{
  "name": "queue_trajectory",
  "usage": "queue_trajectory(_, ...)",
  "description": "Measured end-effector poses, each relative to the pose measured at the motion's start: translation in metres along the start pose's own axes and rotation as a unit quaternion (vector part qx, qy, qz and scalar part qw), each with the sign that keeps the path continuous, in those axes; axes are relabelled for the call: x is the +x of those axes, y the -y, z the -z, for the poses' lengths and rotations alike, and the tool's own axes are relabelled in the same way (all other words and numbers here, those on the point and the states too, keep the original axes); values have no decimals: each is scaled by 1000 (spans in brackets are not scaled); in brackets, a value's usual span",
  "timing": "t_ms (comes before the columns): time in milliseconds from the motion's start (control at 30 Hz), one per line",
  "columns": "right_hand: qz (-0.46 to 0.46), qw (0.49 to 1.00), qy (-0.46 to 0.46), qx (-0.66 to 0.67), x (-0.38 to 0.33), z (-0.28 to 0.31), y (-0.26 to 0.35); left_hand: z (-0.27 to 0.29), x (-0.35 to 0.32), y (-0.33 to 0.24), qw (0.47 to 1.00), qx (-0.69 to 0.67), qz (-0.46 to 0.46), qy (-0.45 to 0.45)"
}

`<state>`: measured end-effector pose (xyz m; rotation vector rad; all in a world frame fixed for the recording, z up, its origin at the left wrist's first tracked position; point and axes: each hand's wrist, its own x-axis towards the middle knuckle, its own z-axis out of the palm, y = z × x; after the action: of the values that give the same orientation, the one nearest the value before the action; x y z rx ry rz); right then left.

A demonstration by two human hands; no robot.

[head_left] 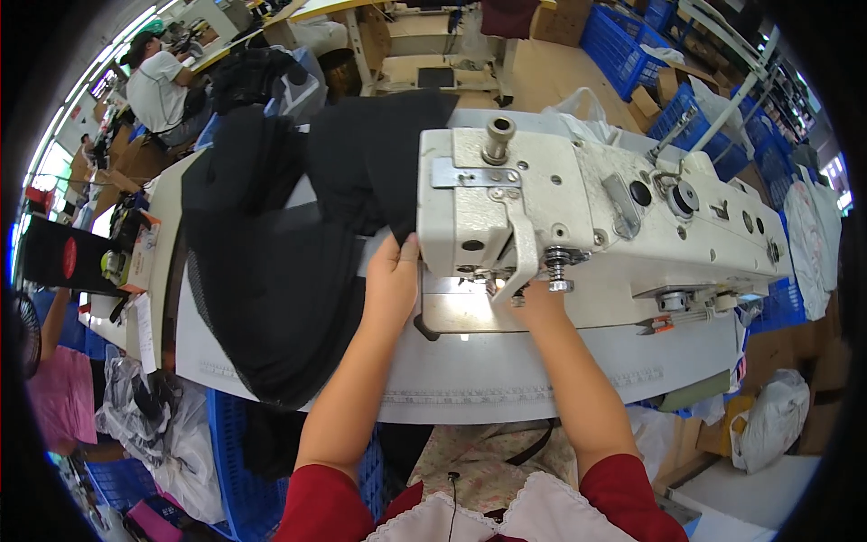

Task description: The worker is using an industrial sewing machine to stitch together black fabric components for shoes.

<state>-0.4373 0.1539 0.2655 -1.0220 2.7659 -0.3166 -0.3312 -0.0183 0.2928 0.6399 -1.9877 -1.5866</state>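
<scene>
A white industrial sewing machine (506, 208) stands in front of me, its lamp lighting the metal plate (461, 312) below its head. Beside the head on the left, my left hand (394, 275) has its thumb and fingers closed on the edge of a black fabric (271, 289). That fabric, partly mesh-like, lies in loose folds over the left of the table and runs behind the machine head. My right hand (540, 307) reaches in close to the needle area from the right. The machine's lever and tension knob hide its fingers, so I cannot see what they touch.
A printed ruler strip (506, 395) runs along the near part of the grey-white table (452, 361). Small orange-handled tools (655, 323) lie by the machine's base. Blue crates (623, 50) and bags (768, 420) stand around. Another person (158, 90) sits at a machine at far left.
</scene>
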Motion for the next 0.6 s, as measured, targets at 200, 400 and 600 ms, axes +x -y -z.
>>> queue_trajectory(200, 19, 991, -112, 77, 1, -37, -30, 42, -10, -38, 983, -151, 90, -56)
queue_trajectory(400, -23, 996, -73, 40, -2, -29, -25, 129, -30, -55, 938, 141, -69, -309)
queue_trajectory(600, 9, 997, -60, -46, 7, -37, -29, 174, -76, -18, 781, 494, -127, -359)
